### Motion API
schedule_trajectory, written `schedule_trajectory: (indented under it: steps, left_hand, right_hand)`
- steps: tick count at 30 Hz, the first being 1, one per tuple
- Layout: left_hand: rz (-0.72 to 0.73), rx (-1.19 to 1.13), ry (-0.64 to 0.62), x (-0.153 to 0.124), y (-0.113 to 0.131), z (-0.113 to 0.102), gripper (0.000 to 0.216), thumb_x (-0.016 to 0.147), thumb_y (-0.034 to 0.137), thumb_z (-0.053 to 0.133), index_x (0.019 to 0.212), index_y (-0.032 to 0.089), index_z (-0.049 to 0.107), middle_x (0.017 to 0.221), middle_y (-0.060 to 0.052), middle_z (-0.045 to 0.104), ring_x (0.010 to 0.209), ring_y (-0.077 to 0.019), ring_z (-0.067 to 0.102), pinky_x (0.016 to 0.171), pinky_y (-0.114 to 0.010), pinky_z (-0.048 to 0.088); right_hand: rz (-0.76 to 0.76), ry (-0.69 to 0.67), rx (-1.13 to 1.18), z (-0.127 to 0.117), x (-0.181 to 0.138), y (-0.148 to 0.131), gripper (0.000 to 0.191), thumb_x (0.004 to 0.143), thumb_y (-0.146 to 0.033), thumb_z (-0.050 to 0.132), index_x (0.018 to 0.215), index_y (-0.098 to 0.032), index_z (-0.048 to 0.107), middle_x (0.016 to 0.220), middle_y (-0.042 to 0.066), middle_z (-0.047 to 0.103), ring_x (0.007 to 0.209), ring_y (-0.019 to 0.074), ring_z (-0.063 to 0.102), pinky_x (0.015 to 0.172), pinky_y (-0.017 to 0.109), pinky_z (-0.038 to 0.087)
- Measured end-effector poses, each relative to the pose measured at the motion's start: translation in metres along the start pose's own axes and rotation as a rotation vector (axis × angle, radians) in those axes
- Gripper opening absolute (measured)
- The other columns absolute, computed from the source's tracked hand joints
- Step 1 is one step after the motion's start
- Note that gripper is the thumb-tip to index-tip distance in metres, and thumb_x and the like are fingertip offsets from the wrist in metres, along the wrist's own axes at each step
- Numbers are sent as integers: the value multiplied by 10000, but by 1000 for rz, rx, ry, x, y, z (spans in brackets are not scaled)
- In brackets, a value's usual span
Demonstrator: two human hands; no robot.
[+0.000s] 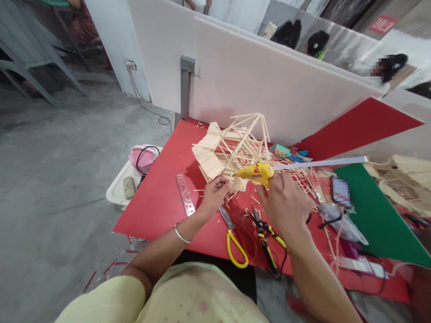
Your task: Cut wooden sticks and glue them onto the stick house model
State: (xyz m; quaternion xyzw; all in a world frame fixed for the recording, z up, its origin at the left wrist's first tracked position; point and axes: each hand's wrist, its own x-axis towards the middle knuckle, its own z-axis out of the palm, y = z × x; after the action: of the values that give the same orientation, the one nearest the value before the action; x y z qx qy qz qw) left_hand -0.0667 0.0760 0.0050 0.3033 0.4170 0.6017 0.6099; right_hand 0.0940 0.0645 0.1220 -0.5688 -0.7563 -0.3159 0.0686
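Observation:
A model built of thin wooden sticks point(240, 143) stands on the red table, with an open frame on top and flat slatted panels on its left side. My left hand point(215, 194) is closed in a pinch at the model's near edge, on a pale wooden stick point(232, 177) partly hidden by the fingers. Wrapped in my right hand point(286, 199) is a yellow glue gun point(254, 172). Its nozzle points left, close above my left fingertips, and a long clear glue stick point(319, 163) juts out of its back.
Yellow-handled scissors point(235, 246), black-and-yellow cutters point(264, 237) and a clear ruler point(185, 195) lie on the red table point(155, 197). Loose sticks, a phone point(340, 192) and plastic bags crowd the right side. A white partition point(269, 85) rises behind. Several people are beyond it.

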Motion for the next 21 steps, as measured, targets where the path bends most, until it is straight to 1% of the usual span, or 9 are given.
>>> schedule_trajectory:
  steps: [4,8,12,17,21]
  left_hand:
    - [41,25,-20,2,-5,0,208,800,363,696,837,183,599,607,43,617,393,-63,509,388,-181,341]
    - [36,14,-12,3,-6,2,205,799,359,701,828,185,597,604,43,613,395,-62,500,394,-180,334]
    - [36,14,-22,2,-4,4,193,815,352,689,828,184,593,608,37,609,404,-63,501,397,-179,329]
    - [52,-3,-33,4,-6,4,215,823,372,692,838,183,591,619,33,619,414,-59,506,406,-176,340]
    - [32,-17,-17,5,-5,7,246,806,389,710,849,180,589,596,39,615,404,-62,507,407,-178,350]
  right_hand:
    - [-14,9,22,1,0,1,353,980,-309,456,1250,-129,595,938,81,611,749,180,517,578,323,199]
    - [-10,11,7,2,0,1,337,969,-309,469,1219,-129,606,937,83,614,752,180,517,574,326,184]
    - [-14,28,-14,2,2,1,337,965,-297,476,1231,-126,593,947,77,625,750,179,522,579,325,218]
    - [-6,85,-28,4,4,2,328,956,-289,489,1221,-129,595,930,72,622,734,175,514,576,325,214]
    - [-6,82,-9,7,5,1,317,945,-290,501,1200,-134,604,931,73,619,738,174,504,580,328,202]
